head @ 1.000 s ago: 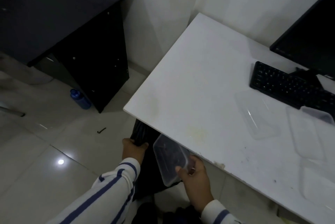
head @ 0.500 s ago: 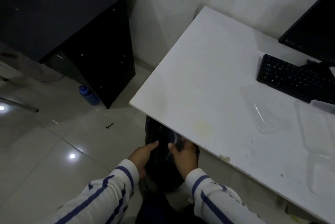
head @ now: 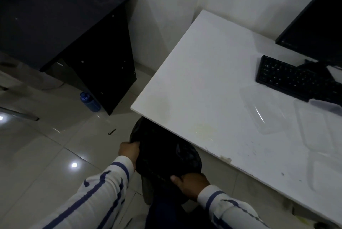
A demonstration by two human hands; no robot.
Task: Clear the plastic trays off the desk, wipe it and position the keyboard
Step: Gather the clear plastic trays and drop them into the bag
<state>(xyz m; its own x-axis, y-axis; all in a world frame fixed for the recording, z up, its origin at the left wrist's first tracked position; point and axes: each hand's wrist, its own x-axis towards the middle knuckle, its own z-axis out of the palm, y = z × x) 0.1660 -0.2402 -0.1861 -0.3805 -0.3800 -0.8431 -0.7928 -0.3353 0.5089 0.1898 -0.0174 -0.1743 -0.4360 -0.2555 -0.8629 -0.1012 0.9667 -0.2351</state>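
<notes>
Head view, looking down on the near-left corner of the white desk (head: 203,80). Both hands hold a black bag (head: 162,154) that hangs just below the desk's edge. The left hand (head: 129,151) clenches the bag's far-left rim. The right hand (head: 191,182) grips its near rim, thumb on top and fingers buried in the folds. Three clear plastic trays (head: 262,112) lie on the right part of the desk, the leftmost just in front of the black keyboard (head: 285,76), which lies aslant below the monitor (head: 318,25). A blue bottle (head: 90,102) sits on the tiled floor (head: 46,154) beside a dark cabinet (head: 55,15).
</notes>
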